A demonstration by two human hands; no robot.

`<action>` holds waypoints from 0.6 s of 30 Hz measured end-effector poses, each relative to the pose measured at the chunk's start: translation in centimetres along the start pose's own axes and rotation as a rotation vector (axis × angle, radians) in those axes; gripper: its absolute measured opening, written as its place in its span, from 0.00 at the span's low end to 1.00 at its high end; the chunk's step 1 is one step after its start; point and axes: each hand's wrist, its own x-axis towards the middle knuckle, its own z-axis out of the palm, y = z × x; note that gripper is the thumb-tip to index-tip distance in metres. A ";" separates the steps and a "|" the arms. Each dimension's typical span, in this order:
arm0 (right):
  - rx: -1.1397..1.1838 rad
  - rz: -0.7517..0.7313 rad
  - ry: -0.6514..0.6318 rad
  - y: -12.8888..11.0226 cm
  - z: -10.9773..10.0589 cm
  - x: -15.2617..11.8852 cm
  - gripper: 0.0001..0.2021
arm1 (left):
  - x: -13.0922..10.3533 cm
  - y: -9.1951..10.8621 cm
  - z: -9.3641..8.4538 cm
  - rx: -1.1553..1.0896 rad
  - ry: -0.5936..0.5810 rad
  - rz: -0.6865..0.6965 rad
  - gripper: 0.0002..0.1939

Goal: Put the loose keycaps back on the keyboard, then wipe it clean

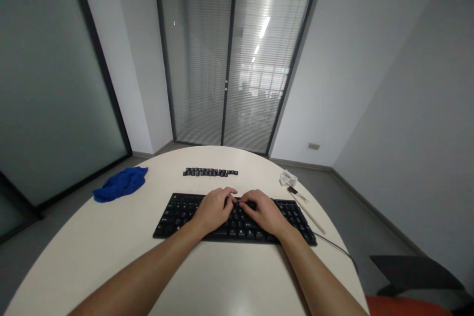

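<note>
A black keyboard (pixel 237 233) lies on the round table, and both hands rest over its upper middle keys. My left hand (pixel 215 210) is closed, its index finger and thumb bent toward the keys. Close beside it, my right hand (pixel 263 212) has thumb and index finger brought together in a pinch at the same spot. Whatever is between the fingertips of either hand is too small to make out. Beyond the keyboard, several loose black keycaps (pixel 209 172) stand in rows.
A crumpled blue cloth (pixel 121 185) lies at the table's left. On the right are a white crumpled tissue (pixel 288 177), a small dark-ended tool (pixel 297 194) and a thin pale stick (pixel 311 217). The keyboard cable (pixel 335 245) runs off the right edge, near a chair (pixel 416 272).
</note>
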 end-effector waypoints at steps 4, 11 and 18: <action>-0.068 -0.045 -0.053 -0.5 -0.7 -0.1 0.05 | -0.2 0.5 -0.2 0.118 -0.010 0.052 0.12; -0.177 -0.084 -0.142 -1.1 -1.6 -0.1 0.10 | -0.2 0.9 -0.7 0.190 -0.089 0.085 0.13; -0.181 -0.084 -0.159 -1.3 -1.6 -0.2 0.11 | -0.1 0.8 -1.3 0.178 -0.139 0.115 0.14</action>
